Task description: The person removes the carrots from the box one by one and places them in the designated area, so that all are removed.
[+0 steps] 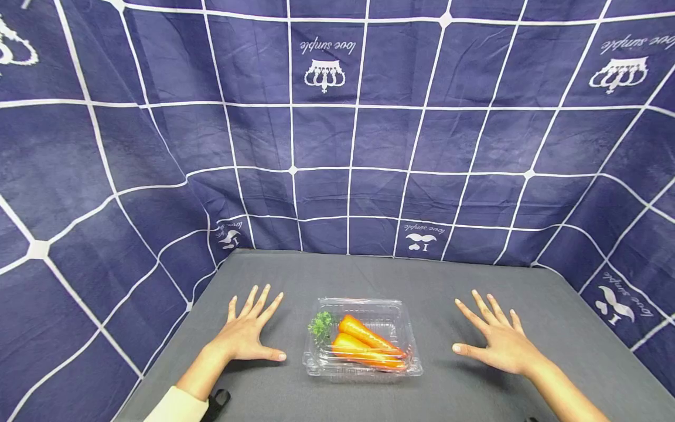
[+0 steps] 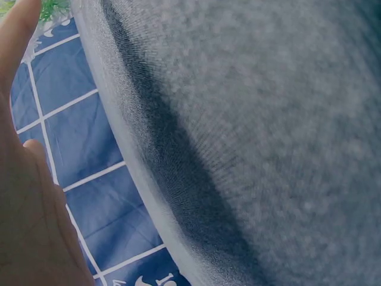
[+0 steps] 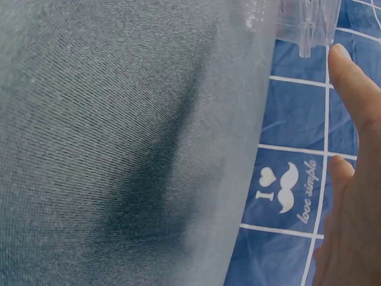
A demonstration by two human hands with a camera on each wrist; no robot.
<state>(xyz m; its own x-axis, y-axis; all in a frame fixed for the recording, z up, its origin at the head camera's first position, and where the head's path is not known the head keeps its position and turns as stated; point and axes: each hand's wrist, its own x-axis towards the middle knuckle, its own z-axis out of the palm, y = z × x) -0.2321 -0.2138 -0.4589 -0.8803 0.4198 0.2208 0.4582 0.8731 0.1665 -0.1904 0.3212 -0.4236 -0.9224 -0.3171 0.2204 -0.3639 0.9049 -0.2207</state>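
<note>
A clear plastic clamshell box [image 1: 390,313] sits between the two hands in the head view. Two orange carrots [image 1: 369,337] lie in it, with a tuft of green leaves [image 1: 320,326] at their left end. To the left of the box is my left hand [image 1: 246,335], fingers spread and straight, holding nothing. My right hand [image 1: 498,340] is spread the same way on the right side, apart from the box. In the right wrist view the thumb [image 3: 354,83] shows near a corner of the clear box [image 3: 306,24]. Part of the green leaves [image 2: 53,11] appears beyond the left thumb.
A grey cloth [image 1: 348,272] covers the table. Dark blue curtains [image 1: 327,140] with white grid lines hang behind it and along both sides. A black strap [image 1: 217,403] shows at the left wrist beside a pale sleeve [image 1: 179,405].
</note>
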